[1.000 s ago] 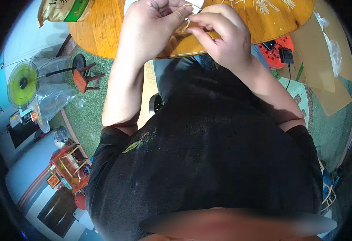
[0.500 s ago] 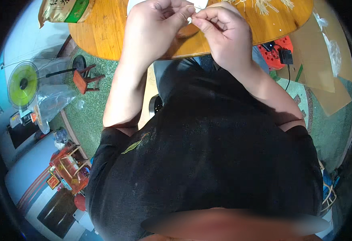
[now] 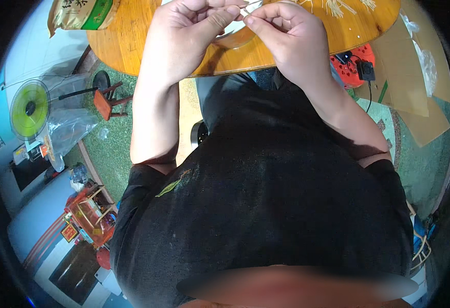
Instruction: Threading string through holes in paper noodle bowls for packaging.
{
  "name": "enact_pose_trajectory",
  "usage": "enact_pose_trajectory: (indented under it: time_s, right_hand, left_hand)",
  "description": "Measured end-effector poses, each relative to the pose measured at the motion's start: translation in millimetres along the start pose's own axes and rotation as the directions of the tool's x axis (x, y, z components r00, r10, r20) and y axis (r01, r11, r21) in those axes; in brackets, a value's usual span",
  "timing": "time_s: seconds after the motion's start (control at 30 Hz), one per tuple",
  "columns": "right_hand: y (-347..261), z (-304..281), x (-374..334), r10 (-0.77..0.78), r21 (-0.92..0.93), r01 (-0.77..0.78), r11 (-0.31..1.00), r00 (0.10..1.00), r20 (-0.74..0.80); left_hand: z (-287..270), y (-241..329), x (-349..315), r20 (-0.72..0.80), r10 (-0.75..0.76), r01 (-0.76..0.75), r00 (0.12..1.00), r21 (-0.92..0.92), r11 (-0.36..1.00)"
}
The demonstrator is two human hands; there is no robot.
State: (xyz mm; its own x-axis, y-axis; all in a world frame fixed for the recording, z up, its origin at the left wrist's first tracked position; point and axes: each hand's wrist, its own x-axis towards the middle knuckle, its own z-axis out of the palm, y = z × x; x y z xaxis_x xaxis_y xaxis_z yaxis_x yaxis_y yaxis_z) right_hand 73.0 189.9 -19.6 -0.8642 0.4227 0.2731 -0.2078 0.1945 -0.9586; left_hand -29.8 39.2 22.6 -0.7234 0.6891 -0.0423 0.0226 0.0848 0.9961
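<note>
Above the near edge of the wooden table (image 3: 125, 51), my left hand (image 3: 179, 46) and my right hand (image 3: 302, 49) meet, thumb tips close together. Between them is a thin pale strand (image 3: 244, 11), pinched by thumb and forefinger on both sides; its exact kind is too small to make out. Below the fingers part of a white plate (image 3: 232, 32) shows, the rest hidden by my hands. Beyond my right hand, loose pale strands (image 3: 338, 7) lie in a bunch on the tabletop.
A gold and green bag (image 3: 83, 14) stands at the table's left end. To the right are a red perforated stool (image 3: 345, 74) with a black adapter (image 3: 365, 71) and flattened cardboard (image 3: 425, 120). A green fan (image 3: 30, 107) and small wooden stool (image 3: 106, 102) are at left.
My left hand has moved slightly left and turned, and my right hand has shifted a little right. More of the white plate shows between them. The pale strand stays pinched.
</note>
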Motion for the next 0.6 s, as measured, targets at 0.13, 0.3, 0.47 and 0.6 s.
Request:
enact_pose_trajectory:
  time_s: [0.13, 0.3, 0.47, 0.6]
  right_hand:
    - [-6.1, -1.8, 2.1, 0.062, 0.029, -0.063, 0.998, 0.998, 0.032]
    - [-7.5, -7.1, 5.5, 0.035, -0.035, -0.034, 0.999, 0.999, 0.034]
    - [-16.2, -9.9, 8.1, 0.007, -0.144, 0.004, 0.99, 0.997, 0.07]
    - [-14.0, -11.4, 9.2, -0.074, -0.199, 0.089, 0.976, 0.994, 0.081]
  left_hand:
    - [-5.7, -29.9, 22.5, 0.282, 0.577, -0.425, 0.766, -0.452, 0.785]
    - [3.2, 3.5, 1.3, 0.082, 0.015, -0.016, 0.997, 0.017, 1.0]
    - [3.0, 9.5, 1.7, 0.075, -0.099, 0.088, 0.992, 0.132, 0.987]
    - [1.5, 6.8, 4.9, 0.08, -0.135, 0.125, 0.988, 0.116, 0.985]
